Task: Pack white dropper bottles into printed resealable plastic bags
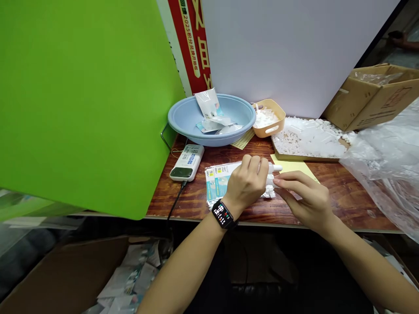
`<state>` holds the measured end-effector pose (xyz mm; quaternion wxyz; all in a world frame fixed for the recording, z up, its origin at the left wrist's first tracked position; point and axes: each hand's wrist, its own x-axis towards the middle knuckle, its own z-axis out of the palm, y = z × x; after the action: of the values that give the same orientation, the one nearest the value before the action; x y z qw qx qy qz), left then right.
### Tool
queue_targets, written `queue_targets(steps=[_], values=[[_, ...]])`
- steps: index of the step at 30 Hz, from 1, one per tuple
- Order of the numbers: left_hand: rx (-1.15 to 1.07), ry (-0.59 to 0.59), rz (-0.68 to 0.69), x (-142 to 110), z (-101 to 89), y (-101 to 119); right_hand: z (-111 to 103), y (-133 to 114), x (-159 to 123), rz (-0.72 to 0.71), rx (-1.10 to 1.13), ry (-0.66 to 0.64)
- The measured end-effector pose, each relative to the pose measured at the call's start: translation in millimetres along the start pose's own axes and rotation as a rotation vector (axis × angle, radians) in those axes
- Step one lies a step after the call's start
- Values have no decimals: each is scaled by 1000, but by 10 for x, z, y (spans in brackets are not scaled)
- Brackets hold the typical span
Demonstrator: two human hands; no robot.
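On my feed I see a green board [81, 96] at left, a red sign [190, 43] beside it, a white device [188, 161] with a black cable [177, 202], and, far right, a cardboard box [360, 102].

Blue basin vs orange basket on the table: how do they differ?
Look: the basin is blue and round-rimmed, the basket orange and squarish.
Size: the basin is much wider than the basket.
Contents: the basin holds flat packets, the basket small white pieces.
Shared: both are open-topped.
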<state>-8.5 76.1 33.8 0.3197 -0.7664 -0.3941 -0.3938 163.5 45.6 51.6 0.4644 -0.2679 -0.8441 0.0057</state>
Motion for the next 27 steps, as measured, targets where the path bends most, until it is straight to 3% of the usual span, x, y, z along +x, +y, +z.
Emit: queue_targets(steps=[7,14,17,20,25,27], values=[[6,-4,55,21,53,53,-18,110,-33,14,19,-32],[4,3,54,25,78,108,-85,161,-33,409,19,-260],[-6,-14,-10,19,90,96,-125,184,-74,304,-56,-188],[-30,-22,21,6,99,128,-97,199,-117,160,-80,-198],[-10,-28,44,5,131,191,-85,187,-152,372,-47,-264],[-27,-21,25,7,145,186,-114,194,-167,284,-52,-205]])
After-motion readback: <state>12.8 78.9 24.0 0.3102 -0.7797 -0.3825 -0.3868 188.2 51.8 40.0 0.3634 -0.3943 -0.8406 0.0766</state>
